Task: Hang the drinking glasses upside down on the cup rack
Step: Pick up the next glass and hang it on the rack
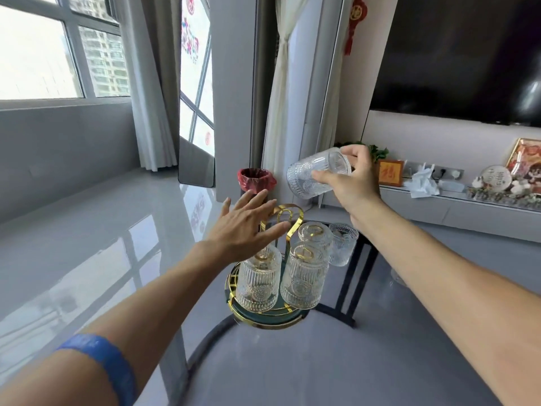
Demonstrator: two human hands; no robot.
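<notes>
A gold wire cup rack with a round dark-green base stands on a glass table. Three ribbed clear glasses hang upside down on it: one at the front left, one at the front right, one behind. Another glass stands upright on the table to the right of the rack. My right hand holds a ribbed glass tilted on its side, above and right of the rack. My left hand hovers over the rack's left side, fingers spread, holding nothing.
The round glass table top has a dark metal frame under it. A bin with a red bag stands on the grey floor behind. A low TV cabinet with ornaments runs along the right wall under a dark screen.
</notes>
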